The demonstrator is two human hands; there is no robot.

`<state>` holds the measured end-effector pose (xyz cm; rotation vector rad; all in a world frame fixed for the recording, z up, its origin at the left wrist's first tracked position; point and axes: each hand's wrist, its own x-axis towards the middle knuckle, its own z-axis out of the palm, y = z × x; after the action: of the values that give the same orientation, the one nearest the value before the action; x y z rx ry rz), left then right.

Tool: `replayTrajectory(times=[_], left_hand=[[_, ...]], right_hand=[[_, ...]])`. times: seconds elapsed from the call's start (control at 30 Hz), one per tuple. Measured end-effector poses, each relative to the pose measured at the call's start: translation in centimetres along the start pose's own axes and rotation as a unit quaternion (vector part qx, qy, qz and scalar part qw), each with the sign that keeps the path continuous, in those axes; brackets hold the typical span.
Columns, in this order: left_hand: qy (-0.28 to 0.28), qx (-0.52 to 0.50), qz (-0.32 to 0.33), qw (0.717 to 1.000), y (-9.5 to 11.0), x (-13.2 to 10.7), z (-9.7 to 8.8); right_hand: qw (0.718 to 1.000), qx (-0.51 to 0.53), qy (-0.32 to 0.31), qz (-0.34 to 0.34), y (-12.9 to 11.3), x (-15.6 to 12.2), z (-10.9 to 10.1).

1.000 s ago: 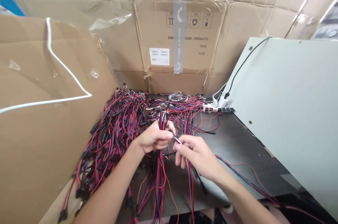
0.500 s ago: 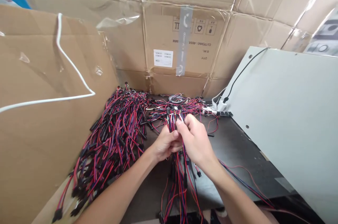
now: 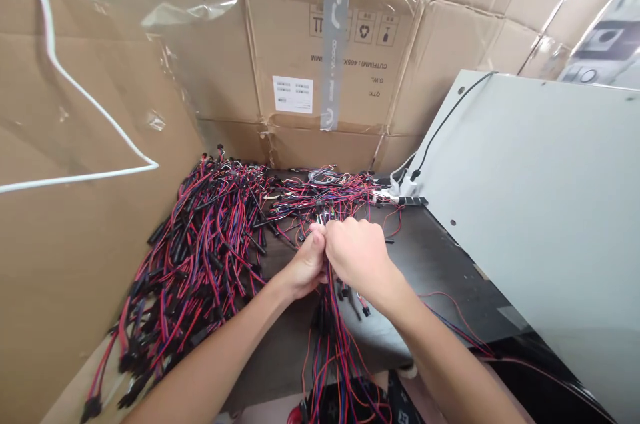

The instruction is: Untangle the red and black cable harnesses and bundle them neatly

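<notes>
Clutching red-and-black wires [image 3: 330, 337], left hand [image 3: 303, 264] meets right hand [image 3: 355, 254] below a carton's [image 3: 295, 144] "QTY" [image 3: 374, 94].

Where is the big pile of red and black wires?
In the head view, the pile of red and black wires lies to the left of the person's left hand, right beside the upright cardboard sheet.

Left hand [image 3: 303, 265], right hand [image 3: 356, 254] around wires [image 3: 331, 331]

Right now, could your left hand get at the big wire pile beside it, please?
Probably yes: the left hand sits close to the wire pile with nothing between. But it grips the wire bundle, so it would likely need to let go first.
</notes>
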<state>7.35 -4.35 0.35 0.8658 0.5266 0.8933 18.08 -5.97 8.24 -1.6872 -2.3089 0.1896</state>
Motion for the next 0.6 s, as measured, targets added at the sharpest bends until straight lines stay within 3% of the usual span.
replayTrajectory(times=[0.1, 0.17, 0.3, 0.37, 0.5, 0.6], left_hand=[[-0.049, 0.0, -0.003, 0.999, 0.2, 0.0, 0.0], [-0.054, 0.001, -0.017, 0.998, 0.7, 0.0, 0.0], [-0.028, -0.02, -0.018, 0.999, 1.9, 0.2, -0.5], [-0.018, -0.035, 0.004, 0.999, 2.5, 0.4, -0.8], [0.009, -0.015, 0.039, 0.999, 3.3, 0.5, -1.6], [0.03, -0.013, 0.041, 0.999, 3.8, 0.4, -2.1]], right_hand=[[0.995, 0.066, -0.045, -0.063, 1.2, -0.1, -0.4], [0.983, 0.145, -0.054, -0.097, 2.2, -0.3, -0.4], [0.957, 0.256, 0.053, -0.129, 4.9, -1.9, 0.8], [0.957, 0.237, 0.073, -0.153, 6.5, -3.3, 2.0], [0.969, 0.095, -0.044, -0.223, 9.1, -5.9, 4.3], [0.969, 0.04, -0.073, -0.234, 10.0, -6.6, 5.2]])
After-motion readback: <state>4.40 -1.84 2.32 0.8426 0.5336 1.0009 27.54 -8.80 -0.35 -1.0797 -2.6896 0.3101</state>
